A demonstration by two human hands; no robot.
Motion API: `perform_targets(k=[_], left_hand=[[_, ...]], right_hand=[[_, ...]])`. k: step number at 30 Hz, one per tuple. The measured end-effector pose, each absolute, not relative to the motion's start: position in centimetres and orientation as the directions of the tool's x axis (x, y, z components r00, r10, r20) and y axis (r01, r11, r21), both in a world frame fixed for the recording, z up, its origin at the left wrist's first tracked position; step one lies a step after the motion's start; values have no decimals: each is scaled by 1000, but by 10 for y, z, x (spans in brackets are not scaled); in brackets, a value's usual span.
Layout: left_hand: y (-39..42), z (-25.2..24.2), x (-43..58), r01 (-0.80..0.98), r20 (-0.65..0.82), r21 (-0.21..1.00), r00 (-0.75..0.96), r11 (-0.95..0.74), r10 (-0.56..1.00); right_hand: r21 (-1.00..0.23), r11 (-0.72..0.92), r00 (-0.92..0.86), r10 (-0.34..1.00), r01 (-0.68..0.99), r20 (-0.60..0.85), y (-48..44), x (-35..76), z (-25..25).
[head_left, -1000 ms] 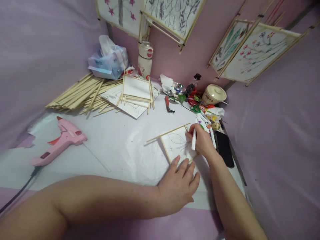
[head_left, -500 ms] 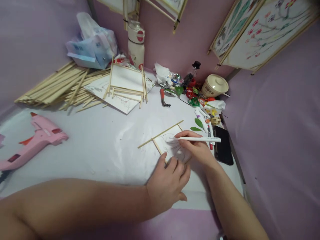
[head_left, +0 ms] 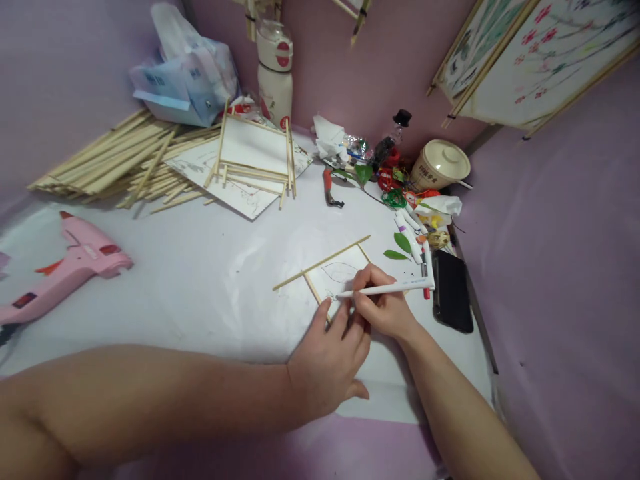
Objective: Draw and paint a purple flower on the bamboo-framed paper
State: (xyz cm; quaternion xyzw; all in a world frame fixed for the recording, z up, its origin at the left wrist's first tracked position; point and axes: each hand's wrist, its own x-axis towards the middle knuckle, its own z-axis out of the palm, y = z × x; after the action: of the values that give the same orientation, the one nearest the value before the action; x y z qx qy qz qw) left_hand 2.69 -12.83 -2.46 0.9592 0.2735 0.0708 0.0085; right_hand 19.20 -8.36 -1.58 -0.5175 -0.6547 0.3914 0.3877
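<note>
A small sheet of white paper (head_left: 319, 276) framed with thin wooden sticks (head_left: 321, 262) lies on the table, bearing a leaf outline and other pen lines. My right hand (head_left: 383, 303) is closed around a white pen (head_left: 395, 287), whose tip meets the paper near its lower left side. Spread over the frame's lower part, my left hand (head_left: 333, 357) presses flat with its fingers apart. It covers part of the drawing and of the lower edge. Two green leaves (head_left: 402, 243) rest just beyond the right hand.
A pink glue gun (head_left: 83, 267) lies at the left. Behind it are bundled sticks (head_left: 110, 160), another stick frame (head_left: 255, 143), a tissue pack (head_left: 185, 83) and a bottle (head_left: 275, 80). Red-handled pliers (head_left: 330, 188), markers (head_left: 407, 237), a lidded pot (head_left: 441, 167) and a phone (head_left: 453, 291) sit farther right.
The pen in my right hand has moved down and left, from the leaf outline to the lower left of the paper. My left hand stays on the frame. The camera view has shifted slightly.
</note>
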Motion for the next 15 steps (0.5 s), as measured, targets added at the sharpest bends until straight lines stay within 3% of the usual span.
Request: perform_targets(k=[15], left_hand=[[-129, -24, 27, 524, 111, 65, 842, -849, 528]], right_hand=[[-898, 187, -199, 973, 398, 114, -81, 191, -17]])
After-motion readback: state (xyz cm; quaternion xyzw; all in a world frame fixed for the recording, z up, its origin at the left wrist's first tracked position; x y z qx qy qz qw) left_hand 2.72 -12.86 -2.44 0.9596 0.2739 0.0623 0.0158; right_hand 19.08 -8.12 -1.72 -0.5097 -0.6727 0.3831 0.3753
